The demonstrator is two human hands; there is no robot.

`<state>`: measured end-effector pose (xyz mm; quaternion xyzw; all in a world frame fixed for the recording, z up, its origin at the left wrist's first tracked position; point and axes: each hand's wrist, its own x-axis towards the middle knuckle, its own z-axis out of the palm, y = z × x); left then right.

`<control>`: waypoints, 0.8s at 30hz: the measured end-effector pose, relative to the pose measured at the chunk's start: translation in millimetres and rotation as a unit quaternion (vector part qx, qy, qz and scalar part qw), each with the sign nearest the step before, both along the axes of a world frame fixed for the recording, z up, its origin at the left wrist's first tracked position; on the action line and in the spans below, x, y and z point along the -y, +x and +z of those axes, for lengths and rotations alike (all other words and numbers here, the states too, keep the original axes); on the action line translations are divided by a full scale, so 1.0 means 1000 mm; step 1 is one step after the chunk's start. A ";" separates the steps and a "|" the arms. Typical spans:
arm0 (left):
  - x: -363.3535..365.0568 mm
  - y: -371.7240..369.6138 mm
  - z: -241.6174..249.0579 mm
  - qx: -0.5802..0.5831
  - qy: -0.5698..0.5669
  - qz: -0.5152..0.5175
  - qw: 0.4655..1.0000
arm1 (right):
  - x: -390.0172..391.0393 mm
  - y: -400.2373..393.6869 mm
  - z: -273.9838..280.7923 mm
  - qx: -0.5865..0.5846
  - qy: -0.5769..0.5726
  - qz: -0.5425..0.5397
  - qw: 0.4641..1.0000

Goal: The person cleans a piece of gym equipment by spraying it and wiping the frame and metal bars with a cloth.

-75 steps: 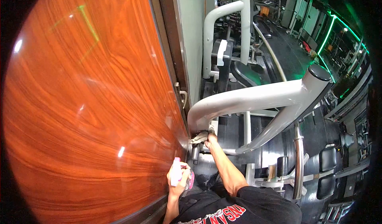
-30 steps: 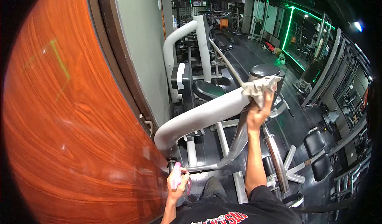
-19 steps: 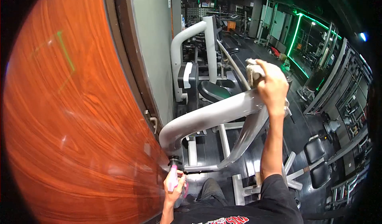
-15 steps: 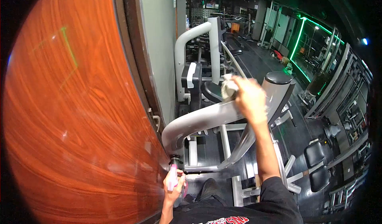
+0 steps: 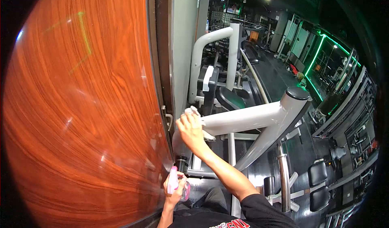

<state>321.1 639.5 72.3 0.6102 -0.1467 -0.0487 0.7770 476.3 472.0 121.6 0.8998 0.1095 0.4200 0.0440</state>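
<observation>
My right hand (image 5: 190, 131) presses a crumpled white cloth (image 5: 195, 111) onto the bent end of a light grey tubular frame (image 5: 243, 120) of a gym machine. Part of the cloth sticks out below the fingers, on the near side of the tube. Low beside the wooden door, my left hand (image 5: 175, 189) grips a pink spray bottle (image 5: 186, 190) with a pink and white head. The bottle is partly hidden by the fingers. A black cap (image 5: 297, 93) tops the upright post where the tube ends on the right.
A glossy brown wooden door (image 5: 93, 106) with a metal handle (image 5: 169, 120) stands close on the left. Another grey machine (image 5: 234, 58) with a black seat (image 5: 230, 98) is ahead. Black pads (image 5: 318, 173) and a chrome bar (image 5: 284, 179) stand at right.
My right hand has slid the cloth leftward along the tube, from near the capped post to the bend by the door. My left hand stays low with the spray bottle. The view has shifted slightly.
</observation>
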 end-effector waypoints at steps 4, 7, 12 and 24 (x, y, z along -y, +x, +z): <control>0.001 0.002 -0.005 0.008 -0.017 0.014 1.000 | -0.022 0.008 -0.035 -0.063 -0.051 0.038 0.996; 0.003 0.001 -0.005 -0.004 -0.061 0.039 0.997 | -0.034 0.004 -0.072 -0.092 -0.104 0.099 0.985; -0.002 0.003 -0.001 0.008 -0.098 0.065 0.993 | -0.038 -0.018 -0.068 -0.345 0.182 0.216 0.895; -0.004 0.013 -0.008 0.031 -0.057 0.029 0.998 | 0.125 -0.112 0.119 -0.028 0.109 -0.118 0.987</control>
